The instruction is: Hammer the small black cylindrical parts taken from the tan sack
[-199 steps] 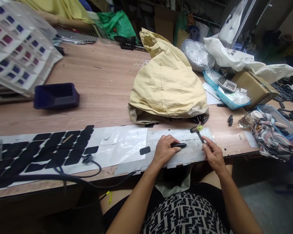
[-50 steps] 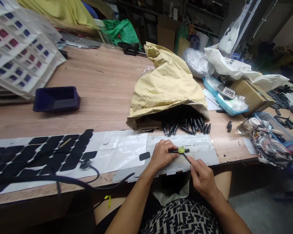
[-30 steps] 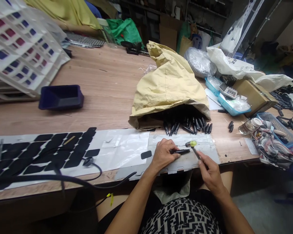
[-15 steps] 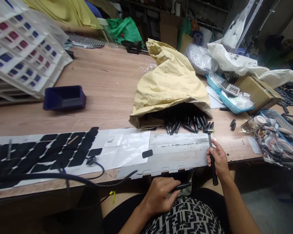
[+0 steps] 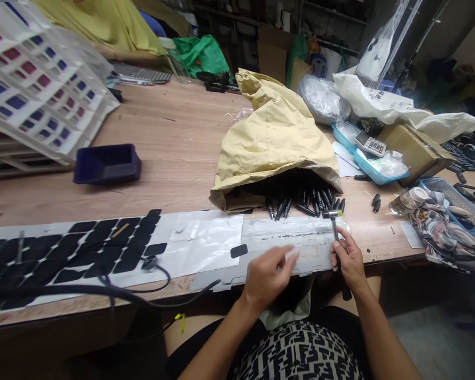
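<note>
My right hand [image 5: 347, 258] is closed around the dark handle of a small hammer [image 5: 334, 227], whose metal head with a yellowish tip points up beside the black parts. My left hand [image 5: 269, 275], slightly blurred, is over the front edge of the grey metal strip [image 5: 285, 240], thumb and forefinger apart, and nothing shows in it. Beyond both hands, several slim black pen-like parts [image 5: 281, 207] spill from the mouth of a yellow sack [image 5: 279, 142]. A light cloth or bag [image 5: 288, 315] lies on the lap below the left hand.
At left, black rounded pads [image 5: 138, 237] lie on white sheets, crossed by a black cable [image 5: 134, 295]. A dark blue tray [image 5: 107, 163] and a white crate [image 5: 43, 89] stand behind. A jar [image 5: 407, 201], blue baskets, a calculator [image 5: 370, 143] and a cloth bundle [image 5: 445, 232] occupy the right.
My left hand has risen from the lap to the strip's edge, and the black pen-like part it held is gone from it. The hammer has shifted slightly left.
</note>
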`<action>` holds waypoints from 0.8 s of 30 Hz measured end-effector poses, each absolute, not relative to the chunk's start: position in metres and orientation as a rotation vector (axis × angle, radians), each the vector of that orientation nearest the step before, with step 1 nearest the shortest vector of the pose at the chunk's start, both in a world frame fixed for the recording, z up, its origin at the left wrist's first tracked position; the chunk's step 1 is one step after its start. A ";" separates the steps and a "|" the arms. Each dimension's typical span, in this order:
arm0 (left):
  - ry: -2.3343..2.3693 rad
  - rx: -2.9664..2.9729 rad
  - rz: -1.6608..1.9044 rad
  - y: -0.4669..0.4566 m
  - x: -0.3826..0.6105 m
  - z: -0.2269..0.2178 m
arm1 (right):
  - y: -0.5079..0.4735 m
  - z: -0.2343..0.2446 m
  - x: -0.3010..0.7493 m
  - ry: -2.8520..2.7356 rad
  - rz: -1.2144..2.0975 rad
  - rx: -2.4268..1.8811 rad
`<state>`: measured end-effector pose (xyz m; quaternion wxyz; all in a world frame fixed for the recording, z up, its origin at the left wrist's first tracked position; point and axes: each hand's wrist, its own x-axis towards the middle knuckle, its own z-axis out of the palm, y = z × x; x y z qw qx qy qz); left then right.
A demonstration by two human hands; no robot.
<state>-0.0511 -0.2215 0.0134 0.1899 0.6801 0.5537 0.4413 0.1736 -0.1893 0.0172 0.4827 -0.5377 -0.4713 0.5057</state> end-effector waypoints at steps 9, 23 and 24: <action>2.165 1.643 0.974 -0.102 -0.063 -0.004 | -0.191 0.015 0.172 -1.169 1.209 -1.298; 1.785 1.840 1.033 -0.173 -0.069 0.001 | -0.193 0.014 0.172 -1.148 1.217 -1.285; 1.755 1.827 1.011 -0.178 -0.068 -0.001 | -0.193 0.013 0.172 -1.149 1.212 -1.281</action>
